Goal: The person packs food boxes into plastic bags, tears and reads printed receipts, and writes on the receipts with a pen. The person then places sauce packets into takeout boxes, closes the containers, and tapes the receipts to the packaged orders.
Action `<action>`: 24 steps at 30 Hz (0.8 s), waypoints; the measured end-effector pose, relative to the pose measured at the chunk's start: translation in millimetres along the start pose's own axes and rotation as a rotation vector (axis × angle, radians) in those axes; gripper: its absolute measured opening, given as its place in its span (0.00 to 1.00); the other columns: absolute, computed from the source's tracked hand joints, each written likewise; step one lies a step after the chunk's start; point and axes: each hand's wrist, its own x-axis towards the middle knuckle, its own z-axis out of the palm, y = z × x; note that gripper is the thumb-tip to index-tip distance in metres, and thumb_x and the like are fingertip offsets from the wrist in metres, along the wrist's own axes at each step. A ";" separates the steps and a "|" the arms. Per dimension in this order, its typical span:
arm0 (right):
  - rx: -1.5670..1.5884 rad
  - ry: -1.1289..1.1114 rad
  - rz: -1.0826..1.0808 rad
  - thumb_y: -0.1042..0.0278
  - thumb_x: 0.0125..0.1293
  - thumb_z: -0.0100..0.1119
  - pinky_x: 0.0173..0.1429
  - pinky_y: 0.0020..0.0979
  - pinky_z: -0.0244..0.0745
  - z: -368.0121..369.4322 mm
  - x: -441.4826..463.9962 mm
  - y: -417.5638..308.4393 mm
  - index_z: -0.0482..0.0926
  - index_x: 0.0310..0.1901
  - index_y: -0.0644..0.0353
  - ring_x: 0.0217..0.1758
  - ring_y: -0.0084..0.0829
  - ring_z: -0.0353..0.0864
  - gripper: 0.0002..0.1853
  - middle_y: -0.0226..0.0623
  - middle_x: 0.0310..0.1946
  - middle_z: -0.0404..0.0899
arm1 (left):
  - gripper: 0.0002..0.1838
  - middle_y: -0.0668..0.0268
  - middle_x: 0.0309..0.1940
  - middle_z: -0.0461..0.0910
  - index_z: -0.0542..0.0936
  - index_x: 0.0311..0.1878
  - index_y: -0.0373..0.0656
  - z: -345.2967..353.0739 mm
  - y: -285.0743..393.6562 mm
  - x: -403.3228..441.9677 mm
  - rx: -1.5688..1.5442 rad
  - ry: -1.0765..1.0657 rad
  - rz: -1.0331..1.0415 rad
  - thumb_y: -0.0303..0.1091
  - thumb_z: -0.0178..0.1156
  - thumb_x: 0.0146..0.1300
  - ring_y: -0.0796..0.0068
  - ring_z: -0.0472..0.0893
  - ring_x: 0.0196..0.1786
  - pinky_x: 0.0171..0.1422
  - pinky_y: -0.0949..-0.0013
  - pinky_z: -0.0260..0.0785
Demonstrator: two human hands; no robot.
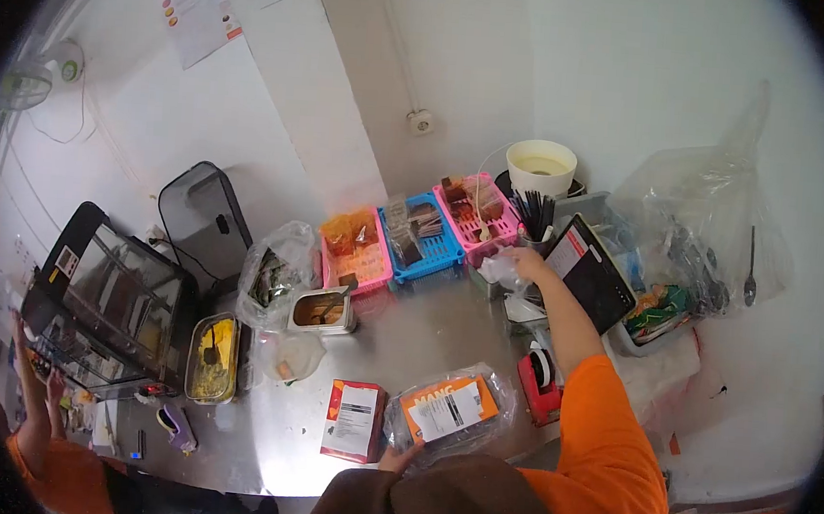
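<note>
Head view shows the right hand (523, 261) over the back right part of the worktop (416, 329), fingers bent onto crumpled clear plastic (499, 271); I cannot tell whether they pinch it. The left hand (401, 460) is at the near edge, touching the near left corner of a clear plastic bag (506, 412) around an orange box (451, 409) with a white label; most of this hand is hidden, so I cannot tell its grip. Just left of the bag sits a red box (353, 420), also labelled. Toward the worktop's right end are a red tape dispenser (540, 402) and, farther back, a tilted tablet (605, 299) near upright black straws (533, 211). Along the back edge, 2 pink baskets (366, 263) flank 1 blue basket (430, 270). A metal tub (323, 328) stands before the left pink basket. Toward the left end are a container with yellow contents (209, 398) and a glass-fronted display case (118, 289); a co-worker (57, 476) is beside that case.
</note>
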 end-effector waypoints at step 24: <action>0.047 -0.586 -0.154 0.49 0.59 0.49 0.45 0.41 0.68 89.6 -315.4 -173.2 0.76 0.41 0.61 0.40 0.47 0.75 0.21 0.51 0.34 0.76 | 0.15 0.58 0.42 0.77 0.73 0.44 0.34 -28.1 79.7 -63.6 -0.099 -0.133 -0.051 0.27 0.59 0.52 0.70 0.76 0.44 0.49 0.69 0.67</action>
